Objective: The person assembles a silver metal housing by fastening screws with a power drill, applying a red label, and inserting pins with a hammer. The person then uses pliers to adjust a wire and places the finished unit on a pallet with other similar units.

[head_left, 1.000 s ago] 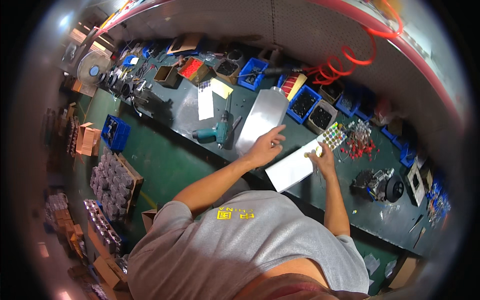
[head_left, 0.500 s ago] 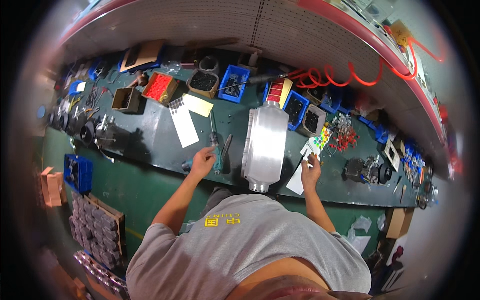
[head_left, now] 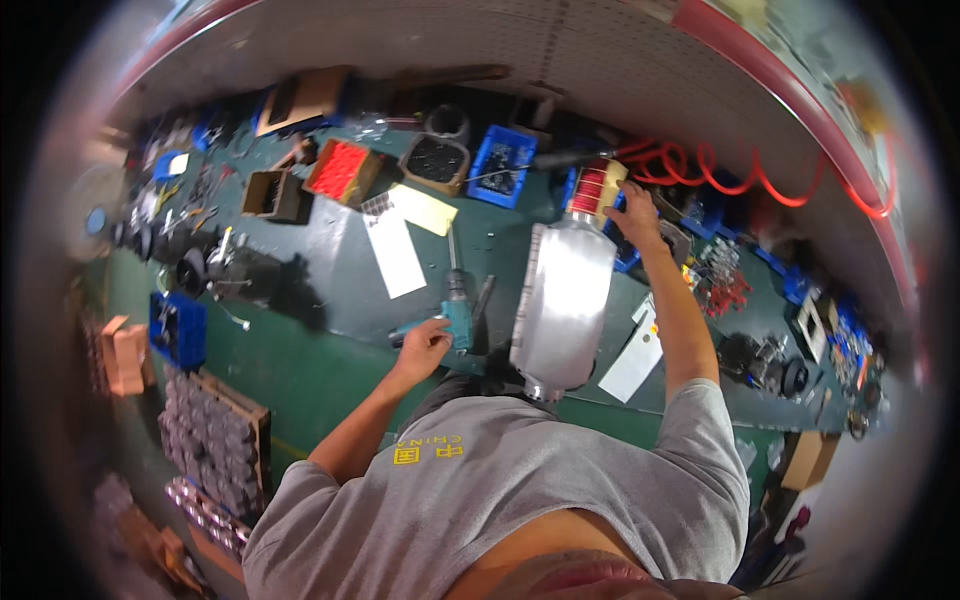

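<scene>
My right hand [head_left: 637,217] reaches to the back of the bench, its fingers and thumb at the edge of a red label sheet with yellow backing [head_left: 600,188]. Just in front of that sheet lies a ribbed silver metal housing [head_left: 568,300], its narrow neck facing me. Low over a teal power screwdriver [head_left: 458,318] is my left hand [head_left: 425,345], fingertips pinched together; whatever is between them is hidden. The screwdriver's long bit points away from me. A dark slim tool [head_left: 483,300] lies beside it. Under my right forearm is a white sticker sheet [head_left: 634,355].
Along the back stand a box of red parts [head_left: 342,172], a box of black parts [head_left: 434,160] and a blue bin of screws [head_left: 501,166]. A red coiled hose [head_left: 715,170] hangs at the right. Motor assemblies [head_left: 240,272] sit left; another unit [head_left: 768,362] sits right.
My right hand has moved from the white sticker sheet up to the red and yellow label sheet. My left hand stays by the screwdriver, slightly nearer me. The whole view has shifted.
</scene>
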`<action>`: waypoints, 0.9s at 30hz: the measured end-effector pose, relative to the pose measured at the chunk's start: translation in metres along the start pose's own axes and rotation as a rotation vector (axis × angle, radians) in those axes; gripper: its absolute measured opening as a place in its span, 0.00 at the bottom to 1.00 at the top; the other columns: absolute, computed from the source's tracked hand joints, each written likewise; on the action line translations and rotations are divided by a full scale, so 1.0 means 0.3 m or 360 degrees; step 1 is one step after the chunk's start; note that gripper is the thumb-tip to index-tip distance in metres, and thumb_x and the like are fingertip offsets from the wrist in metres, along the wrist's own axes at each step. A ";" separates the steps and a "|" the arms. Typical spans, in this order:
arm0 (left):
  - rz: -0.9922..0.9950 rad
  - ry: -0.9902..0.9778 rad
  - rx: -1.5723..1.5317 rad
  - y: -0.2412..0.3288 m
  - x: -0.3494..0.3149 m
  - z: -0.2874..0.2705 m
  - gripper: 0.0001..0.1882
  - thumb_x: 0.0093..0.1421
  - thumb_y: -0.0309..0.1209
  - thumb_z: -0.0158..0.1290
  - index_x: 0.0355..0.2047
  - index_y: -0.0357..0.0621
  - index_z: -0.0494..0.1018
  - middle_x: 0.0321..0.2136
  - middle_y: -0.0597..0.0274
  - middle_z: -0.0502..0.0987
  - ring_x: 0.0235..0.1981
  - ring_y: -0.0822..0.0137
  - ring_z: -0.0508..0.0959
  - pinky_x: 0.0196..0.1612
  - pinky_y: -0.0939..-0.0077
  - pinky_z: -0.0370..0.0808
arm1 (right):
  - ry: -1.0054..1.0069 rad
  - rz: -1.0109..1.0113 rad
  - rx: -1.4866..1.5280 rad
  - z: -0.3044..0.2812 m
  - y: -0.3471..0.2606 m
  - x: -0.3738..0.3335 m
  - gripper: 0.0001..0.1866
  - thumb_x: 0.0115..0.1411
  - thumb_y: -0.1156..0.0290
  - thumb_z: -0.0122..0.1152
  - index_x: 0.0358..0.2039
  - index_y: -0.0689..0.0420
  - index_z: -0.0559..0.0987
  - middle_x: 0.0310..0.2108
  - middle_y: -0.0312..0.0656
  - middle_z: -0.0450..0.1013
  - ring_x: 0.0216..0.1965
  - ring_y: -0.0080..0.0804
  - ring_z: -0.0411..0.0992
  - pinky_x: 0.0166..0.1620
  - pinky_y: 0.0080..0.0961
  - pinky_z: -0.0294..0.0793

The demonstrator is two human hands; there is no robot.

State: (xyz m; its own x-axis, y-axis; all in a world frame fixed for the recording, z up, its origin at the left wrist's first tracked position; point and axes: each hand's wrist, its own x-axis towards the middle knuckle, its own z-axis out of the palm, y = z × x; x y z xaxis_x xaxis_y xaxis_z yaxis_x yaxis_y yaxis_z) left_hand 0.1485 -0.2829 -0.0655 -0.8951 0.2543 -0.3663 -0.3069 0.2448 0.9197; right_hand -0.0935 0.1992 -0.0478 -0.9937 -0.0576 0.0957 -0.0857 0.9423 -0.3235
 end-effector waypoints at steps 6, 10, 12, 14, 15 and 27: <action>-0.0211 0.0130 0.0174 -0.044 -0.112 0.039 0.17 0.65 0.22 0.54 0.55 0.32 0.72 0.39 0.56 0.82 0.42 0.69 0.81 0.47 0.75 0.77 | -0.0544 -0.0166 -0.0497 0.085 -0.074 0.176 0.63 0.43 0.43 0.78 0.72 0.57 0.56 0.75 0.48 0.48 0.75 0.46 0.47 0.70 0.63 0.50; -0.0195 0.0194 0.0232 0.008 -0.118 0.091 0.17 0.63 0.23 0.56 0.52 0.33 0.74 0.38 0.53 0.82 0.41 0.67 0.82 0.45 0.71 0.78 | -0.0577 -0.0174 -0.0640 0.114 -0.078 0.172 0.62 0.44 0.39 0.77 0.72 0.55 0.57 0.75 0.48 0.50 0.76 0.44 0.44 0.70 0.67 0.47; -0.0215 0.0220 0.0367 0.036 -0.083 0.089 0.17 0.62 0.25 0.57 0.51 0.34 0.75 0.38 0.52 0.82 0.40 0.65 0.83 0.45 0.69 0.79 | -0.0601 -0.0218 -0.0662 0.112 -0.077 0.169 0.60 0.44 0.39 0.76 0.72 0.53 0.58 0.75 0.47 0.49 0.76 0.43 0.44 0.70 0.66 0.46; -0.0259 0.0238 0.0644 0.037 0.001 0.053 0.16 0.61 0.26 0.58 0.49 0.35 0.76 0.38 0.50 0.81 0.39 0.62 0.83 0.44 0.66 0.79 | -0.0558 -0.0267 -0.0666 0.106 -0.066 0.166 0.56 0.45 0.42 0.77 0.71 0.49 0.61 0.73 0.48 0.54 0.75 0.42 0.48 0.70 0.64 0.49; -0.0110 0.0411 0.0706 0.022 0.061 0.028 0.18 0.61 0.27 0.58 0.51 0.36 0.76 0.41 0.49 0.81 0.42 0.57 0.83 0.47 0.63 0.78 | -0.0553 -0.0317 -0.0665 0.105 -0.061 0.165 0.55 0.45 0.44 0.77 0.70 0.49 0.62 0.72 0.48 0.56 0.74 0.42 0.51 0.69 0.63 0.50; 0.0259 0.0137 0.2188 0.061 0.841 -0.344 0.40 0.54 0.18 0.55 0.68 0.54 0.62 0.64 0.59 0.67 0.62 0.55 0.69 0.63 0.51 0.68 | -0.0332 -0.0585 -0.0225 0.129 -0.040 0.073 0.20 0.55 0.71 0.68 0.50 0.52 0.82 0.47 0.41 0.79 0.52 0.39 0.73 0.56 0.41 0.68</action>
State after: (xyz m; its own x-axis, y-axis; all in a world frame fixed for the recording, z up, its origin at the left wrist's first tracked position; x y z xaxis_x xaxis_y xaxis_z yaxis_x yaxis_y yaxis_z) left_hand -0.1163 -0.3108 -0.1267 -0.9220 0.3232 -0.2134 0.3185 0.9462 0.0568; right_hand -0.1170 0.1738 -0.0783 -0.8935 -0.4487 -0.0163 -0.4398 0.8819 -0.1699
